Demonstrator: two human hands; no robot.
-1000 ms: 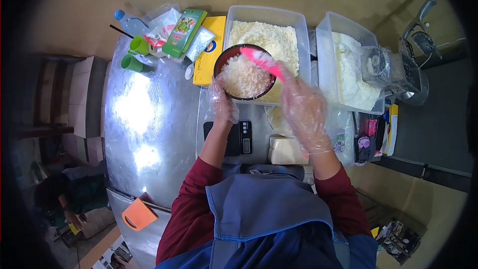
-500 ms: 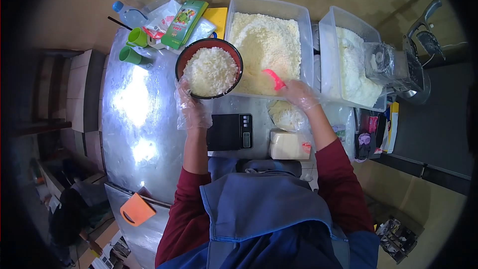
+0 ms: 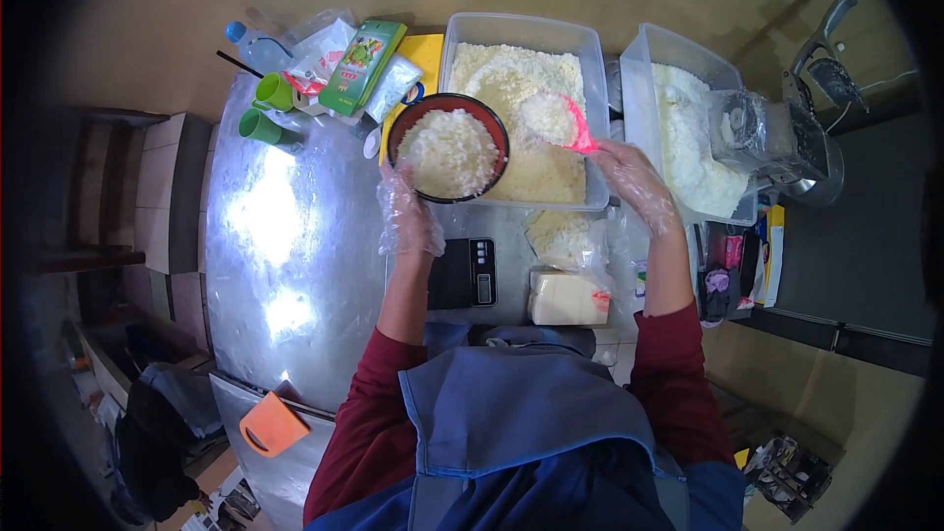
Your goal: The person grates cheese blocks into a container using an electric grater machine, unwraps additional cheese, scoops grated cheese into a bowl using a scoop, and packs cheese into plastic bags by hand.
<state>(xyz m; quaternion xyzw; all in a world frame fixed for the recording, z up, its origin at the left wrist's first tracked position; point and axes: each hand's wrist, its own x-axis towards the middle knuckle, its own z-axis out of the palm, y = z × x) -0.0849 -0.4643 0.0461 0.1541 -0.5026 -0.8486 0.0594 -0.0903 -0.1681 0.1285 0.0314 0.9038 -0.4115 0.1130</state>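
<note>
My left hand (image 3: pixel 408 211), in a clear plastic glove, grips the near rim of a bowl (image 3: pixel 499 172), dark outside and reddish inside. White crumbly food (image 3: pixel 447 152), perhaps grated cheese, is heaped in it. The bowl overlaps the left side of a clear plastic bin (image 3: pixel 602 177) of pale yellow crumbs (image 3: pixel 501 69). Over that bin, my gloved right hand (image 3: pixel 629 177) is closed on the handle of a pink scoop (image 3: pixel 580 133), which carries a mound of the crumbs. A black digital scale (image 3: pixel 462 273) lies below the bowl on the metal table.
To the right stands a second bin (image 3: pixel 637 69) of white shreds beside a grating machine (image 3: pixel 772 133). A pale block (image 3: pixel 568 298) and a bag of crumbs (image 3: pixel 562 238) lie near me. Green cups (image 3: pixel 261 126), a bottle (image 3: pixel 251 44) and a green packet (image 3: pixel 362 67) are at back left.
The scoop has come up out of the crumbs and now holds a full load. My left hand has shifted the bowl to the right and slightly nearer.
</note>
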